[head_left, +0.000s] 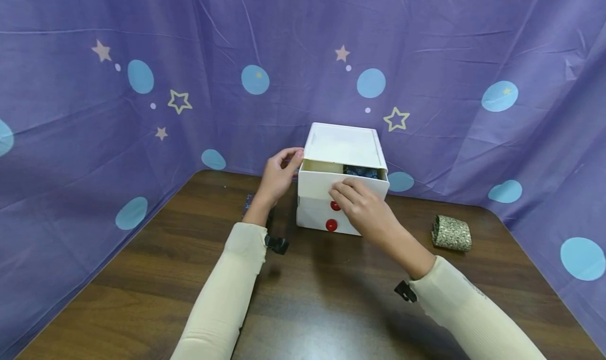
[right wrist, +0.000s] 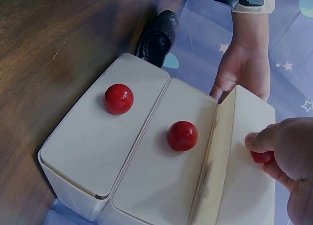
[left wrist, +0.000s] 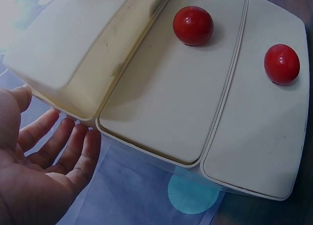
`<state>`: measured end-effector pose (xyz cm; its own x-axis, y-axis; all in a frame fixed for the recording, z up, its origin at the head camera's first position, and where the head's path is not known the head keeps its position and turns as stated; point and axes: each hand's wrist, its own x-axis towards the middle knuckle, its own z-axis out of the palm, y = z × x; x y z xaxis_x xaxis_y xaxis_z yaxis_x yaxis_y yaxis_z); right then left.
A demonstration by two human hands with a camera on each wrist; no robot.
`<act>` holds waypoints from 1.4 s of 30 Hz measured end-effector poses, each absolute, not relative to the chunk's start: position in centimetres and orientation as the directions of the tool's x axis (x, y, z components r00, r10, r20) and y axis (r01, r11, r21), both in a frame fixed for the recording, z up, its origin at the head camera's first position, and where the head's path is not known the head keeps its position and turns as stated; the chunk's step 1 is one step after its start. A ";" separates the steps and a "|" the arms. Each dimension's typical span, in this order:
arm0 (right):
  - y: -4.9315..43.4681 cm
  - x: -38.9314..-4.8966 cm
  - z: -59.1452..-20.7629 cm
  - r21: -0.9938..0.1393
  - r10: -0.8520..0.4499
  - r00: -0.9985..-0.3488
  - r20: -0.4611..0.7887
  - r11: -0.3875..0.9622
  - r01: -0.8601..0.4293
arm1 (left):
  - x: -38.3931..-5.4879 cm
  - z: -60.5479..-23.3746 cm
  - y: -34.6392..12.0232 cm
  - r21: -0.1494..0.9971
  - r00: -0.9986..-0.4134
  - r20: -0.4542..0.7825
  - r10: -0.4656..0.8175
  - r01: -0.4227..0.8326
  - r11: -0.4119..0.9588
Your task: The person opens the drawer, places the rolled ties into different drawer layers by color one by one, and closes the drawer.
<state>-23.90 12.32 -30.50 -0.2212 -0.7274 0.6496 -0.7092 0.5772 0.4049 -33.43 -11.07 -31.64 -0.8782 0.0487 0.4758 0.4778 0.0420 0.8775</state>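
A white drawer unit [head_left: 345, 141] with three drawers and red round knobs stands on the table. Its top drawer [head_left: 314, 185] is partly pulled out, and a dark blue patterned bundle [head_left: 361, 171] shows inside. My right hand [head_left: 362, 207] pinches the top drawer's red knob [right wrist: 264, 157] between thumb and fingers. The middle knob [right wrist: 182, 135] and bottom knob [right wrist: 119, 99] are free, and both those drawers are closed. My left hand [head_left: 279, 176] is at the unit's left side, its loosely bent fingers [left wrist: 85, 159] against the casing near the top drawer.
A rolled camouflage-patterned cloth [head_left: 451, 233] lies on the brown wooden table [head_left: 307, 302] to the right. Left of the unit, partly behind my left arm, is a dark rolled item [right wrist: 157, 39]. A purple curtain [head_left: 303, 44] hangs behind and on both sides.
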 end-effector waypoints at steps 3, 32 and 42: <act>12.3 -24.2 -30.6 0.400 -0.725 -0.225 0.651 0.580 -0.709 | -33.4 -31.7 -11.1 0.878 -0.879 0.474 0.048 0.476 0.055; 12.2 -26.0 -30.8 0.341 -0.682 -0.273 0.679 0.621 -0.705 | -33.5 -31.7 -11.0 0.876 -0.876 0.480 0.055 0.482 0.032; 12.1 -26.6 -30.7 0.324 -0.674 -0.277 0.684 0.622 -0.713 | -33.3 -31.6 -11.1 0.880 -0.881 0.471 0.051 0.473 0.042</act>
